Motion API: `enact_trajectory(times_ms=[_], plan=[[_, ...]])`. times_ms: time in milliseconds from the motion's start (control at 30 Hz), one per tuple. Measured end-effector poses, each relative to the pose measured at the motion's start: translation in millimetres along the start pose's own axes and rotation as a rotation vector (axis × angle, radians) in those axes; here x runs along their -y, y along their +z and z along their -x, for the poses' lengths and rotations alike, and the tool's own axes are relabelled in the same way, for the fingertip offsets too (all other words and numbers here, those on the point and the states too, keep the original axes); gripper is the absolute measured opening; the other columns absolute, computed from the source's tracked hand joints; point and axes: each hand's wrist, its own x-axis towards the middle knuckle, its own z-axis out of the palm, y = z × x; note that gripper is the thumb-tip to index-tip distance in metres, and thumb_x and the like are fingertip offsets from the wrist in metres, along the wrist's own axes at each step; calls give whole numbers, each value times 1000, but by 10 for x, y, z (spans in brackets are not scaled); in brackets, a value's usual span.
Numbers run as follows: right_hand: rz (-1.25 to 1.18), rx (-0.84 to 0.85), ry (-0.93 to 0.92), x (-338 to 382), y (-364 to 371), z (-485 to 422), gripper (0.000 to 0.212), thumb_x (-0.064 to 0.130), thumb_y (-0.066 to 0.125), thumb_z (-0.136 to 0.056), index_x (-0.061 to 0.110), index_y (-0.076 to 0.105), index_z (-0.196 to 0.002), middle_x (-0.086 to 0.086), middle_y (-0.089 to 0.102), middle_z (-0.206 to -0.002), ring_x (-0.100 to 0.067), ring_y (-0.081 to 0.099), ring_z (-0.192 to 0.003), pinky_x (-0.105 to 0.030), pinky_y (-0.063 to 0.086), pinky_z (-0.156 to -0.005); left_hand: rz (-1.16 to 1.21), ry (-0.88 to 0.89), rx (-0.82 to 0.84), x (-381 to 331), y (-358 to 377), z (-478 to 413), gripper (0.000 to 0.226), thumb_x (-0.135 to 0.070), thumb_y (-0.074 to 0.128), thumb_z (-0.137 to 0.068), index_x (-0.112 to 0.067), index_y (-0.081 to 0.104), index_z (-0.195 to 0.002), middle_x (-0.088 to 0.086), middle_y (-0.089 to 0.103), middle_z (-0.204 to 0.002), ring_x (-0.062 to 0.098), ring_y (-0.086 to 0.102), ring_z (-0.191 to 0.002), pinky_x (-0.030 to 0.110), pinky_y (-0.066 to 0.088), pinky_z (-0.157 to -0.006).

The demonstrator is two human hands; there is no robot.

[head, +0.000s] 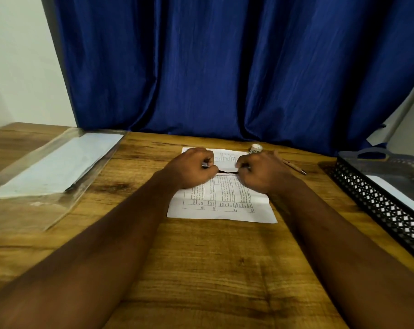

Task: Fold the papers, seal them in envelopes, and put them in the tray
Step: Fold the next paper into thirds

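Well left of the white sheet of paper printed with a grid of text, flat on the brown wood-grain table: a clear plastic sleeve with a stack of pale flat paper items inside, too blurred to tell envelopes from sheets. Behind it a pale wall, and along the table's far side a deep blue pleated curtain. On the sheet's left part, the left hand, forearm bare, grip closed: fingers curled under, pinching a lifted layer of the sheet. Sheet itself at the middle of the table, near half lying flat with the printed grid facing up, far part raised slightly over it, a thin dark gap visible between the two layers between the hands. On the sheet's right part, the right hand, grip likewise closed, fingers curled and pinching the same lifted layer. Just beyond the sheet's far right corner, a small white tube-shaped thing, partly hidden behind the right hand, kind unclear. Right of the sheet, near that tube, a slim tan wooden pen lying at a slant on the table. Well right of the sheet, at the table's edge, a black mesh plastic tray with a white flat item lying in it.
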Motion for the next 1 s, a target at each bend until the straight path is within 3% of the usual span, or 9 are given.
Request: enact_trajectory(times_ms=[100,167,200,267,400,533,733,1000], plan=[[-112,3,-4,24,0,36,36,42,51,-99,23,77,-115,2,78,-115,-20,66,-102,-37,53,-92,-2,7,-8,53,43,-29,22,-47,64,-97,-25,61,-92,-8,63,-104,15,60,-100,41,56,-87],[-116,31,-29,52,75,21,40,40,49,-104,17,72,-128,-5,73,-133,-25,63,-119,-44,53,-102,-1,-4,-11,106,80,-52,13,-39,65,-99,-27,61,-100,-8,62,-113,15,60,-108,37,54,-91],[-128,57,-30,79,120,5,44,39,47,-107,16,66,-139,-8,65,-146,-27,57,-132,-46,48,-111,2,-19,-5,136,97,-63,11,-35,64,-100,-28,62,-107,-8,61,-121,16,59,-115,35,52,-95],[-168,125,-24,157,195,-36,55,42,41,-111,18,43,-161,-4,40,-169,-24,35,-155,-46,30,-127,-9,-48,30,161,118,-73,28,-36,58,-104,-27,61,-131,-6,56,-143,18,52,-131,31,42,-106],[-190,248,-48,341,304,-145,62,48,29,-113,22,21,-169,-1,17,-177,-19,13,-163,-45,12,-132,-100,-71,159,126,119,-67,51,-37,36,-112,-24,34,-161,-2,25,-170,17,20,-157,38,12,-127],[-128,336,52,372,319,-208,63,52,18,-113,30,9,-171,6,1,-179,-15,-1,-164,-55,-2,-130,-237,-80,250,104,90,-68,57,-40,24,-113,-20,17,-166,0,8,-174,15,4,-160,43,3,-129],[-101,340,377,2,295,-166,62,50,18,-113,31,5,-170,4,-5,-179,-24,-6,-165,-63,-5,-129,-352,-199,297,74,136,-88,67,-53,15,-110,-20,3,-166,-1,-6,-174,17,-6,-160,48,-2,-129],[-98,283,401,-59,339,-158,61,48,22,-112,29,12,-170,1,3,-179,-27,1,-165,-65,1,-128,-380,-248,258,91,182,-90,72,-61,12,-107,-20,3,-166,0,-5,-174,19,-6,-160,50,-3,-128]])
